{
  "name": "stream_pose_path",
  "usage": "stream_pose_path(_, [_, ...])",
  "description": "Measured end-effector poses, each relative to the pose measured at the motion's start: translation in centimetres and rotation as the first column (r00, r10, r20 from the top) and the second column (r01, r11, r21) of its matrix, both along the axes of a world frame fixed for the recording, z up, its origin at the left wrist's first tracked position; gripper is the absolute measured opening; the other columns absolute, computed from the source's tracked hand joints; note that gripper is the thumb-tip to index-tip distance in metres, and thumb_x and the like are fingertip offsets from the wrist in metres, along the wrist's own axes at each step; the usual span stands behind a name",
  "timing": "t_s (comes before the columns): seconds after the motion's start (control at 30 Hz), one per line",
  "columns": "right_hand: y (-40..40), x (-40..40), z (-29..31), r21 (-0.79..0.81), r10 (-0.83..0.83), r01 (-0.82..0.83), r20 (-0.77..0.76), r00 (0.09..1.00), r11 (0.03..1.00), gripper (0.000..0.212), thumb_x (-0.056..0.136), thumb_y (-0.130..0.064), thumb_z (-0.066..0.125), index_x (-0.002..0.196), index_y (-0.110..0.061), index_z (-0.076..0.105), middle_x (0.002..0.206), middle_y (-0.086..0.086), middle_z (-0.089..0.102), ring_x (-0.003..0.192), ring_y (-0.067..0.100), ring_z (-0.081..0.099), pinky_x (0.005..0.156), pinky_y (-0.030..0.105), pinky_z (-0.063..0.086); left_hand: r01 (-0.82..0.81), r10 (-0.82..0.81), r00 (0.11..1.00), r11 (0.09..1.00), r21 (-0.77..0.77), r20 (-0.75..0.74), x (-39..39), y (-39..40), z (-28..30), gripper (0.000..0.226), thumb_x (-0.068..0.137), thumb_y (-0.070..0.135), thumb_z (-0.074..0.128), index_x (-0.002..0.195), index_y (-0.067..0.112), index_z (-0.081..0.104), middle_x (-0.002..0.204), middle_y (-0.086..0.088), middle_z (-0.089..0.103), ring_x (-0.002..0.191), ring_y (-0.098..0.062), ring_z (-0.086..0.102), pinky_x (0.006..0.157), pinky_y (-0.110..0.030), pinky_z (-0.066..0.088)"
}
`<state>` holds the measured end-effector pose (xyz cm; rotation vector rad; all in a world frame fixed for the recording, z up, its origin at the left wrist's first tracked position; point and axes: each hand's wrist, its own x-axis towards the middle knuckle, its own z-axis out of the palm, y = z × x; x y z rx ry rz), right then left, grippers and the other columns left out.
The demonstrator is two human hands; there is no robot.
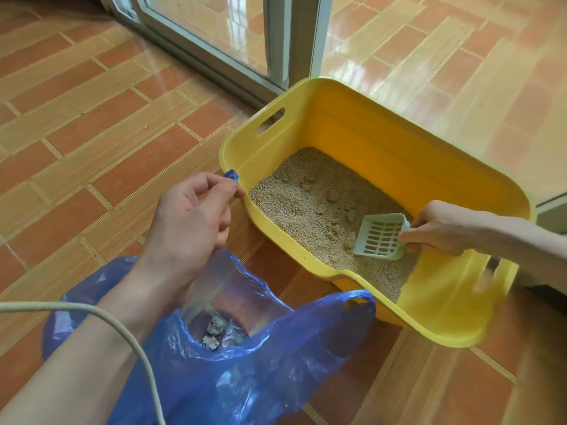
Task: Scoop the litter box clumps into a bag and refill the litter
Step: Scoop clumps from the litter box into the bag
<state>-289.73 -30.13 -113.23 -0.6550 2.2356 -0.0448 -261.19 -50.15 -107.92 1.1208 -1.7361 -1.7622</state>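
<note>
Two grey clumps — blue bag

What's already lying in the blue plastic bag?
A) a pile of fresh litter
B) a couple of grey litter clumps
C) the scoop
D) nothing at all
B: two grey litter clumps lie at the bottom of the blue plastic bag, while the scoop is over in the yellow litter box, gripped by the right hand.
</note>
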Motion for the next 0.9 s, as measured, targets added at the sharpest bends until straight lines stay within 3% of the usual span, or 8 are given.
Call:
stream_pose_path(0.13, [-0.2, -0.3, -0.7, -0.038, -0.052, 0.057, 0.120, 0.991, 0.998, 0.032, 0.095, -0.028, 0.067, 0.084, -0.001, 0.078, 0.061, 0.006, 0.063, 0.043, 0.014, 0.043, 0.038, 0.021, 0.033, 0.000, 0.000, 1.000, 1.000, -0.012, 0.008, 0.0, 0.0, -0.1, 0.020, 0.105, 0.017, 0.049, 0.094, 0.007, 0.063, 0.049, 0.008, 0.029, 0.040, -0.007, 0.020, 0.036, -0.015, 0.019])
stream_pose_path(0.3, [-0.1, 0.0, -2.0, 0.075, 0.134, -0.136, 0.034, 0.990, 0.988, 0.037, 0.100, -0.041, 0.055, 0.079, -0.017, 0.074, 0.056, -0.004, 0.062, 0.046, 0.014, 0.047, 0.045, 0.024, 0.038, 0.006, -0.006, 1.000, 1.000, -0.018, 0.005, 0.2, -0.1, -0.2, 0.022, 0.106, 0.018, 0.049, 0.092, 0.009, 0.063, 0.050, 0.008, 0.027, 0.041, -0.008, 0.018, 0.037, -0.016, 0.017])
stream_pose_path(0.53, [0.0, 1.1, -3.6, 0.001, 0.148, -0.149, 0.042, 0.988, 0.989, 0.038, 0.097, -0.045, 0.054, 0.082, -0.016, 0.072, 0.064, -0.003, 0.062, 0.055, 0.015, 0.047, 0.055, 0.031, 0.036, -0.005, 0.005, 1.000, 0.999, -0.034, 0.002, 0.3, -0.1, -0.4, 0.021, 0.106, 0.017, 0.049, 0.091, 0.009, 0.062, 0.049, 0.007, 0.029, 0.040, -0.008, 0.020, 0.038, -0.016, 0.017])
stream_pose_path(0.9, [-1.4, 4.5, -5.2, -0.138, 0.138, -0.133, 0.023, 0.990, 0.981, 0.033, 0.101, -0.044, 0.052, 0.080, -0.021, 0.063, 0.062, -0.007, 0.057, 0.047, 0.009, 0.043, 0.045, 0.023, 0.032, -0.004, 0.004, 1.000, 0.999, -0.045, 0.003, 0.6, -0.1, -0.3, 0.021, 0.105, 0.018, 0.050, 0.091, 0.009, 0.063, 0.051, 0.006, 0.030, 0.040, -0.009, 0.020, 0.037, -0.016, 0.019])
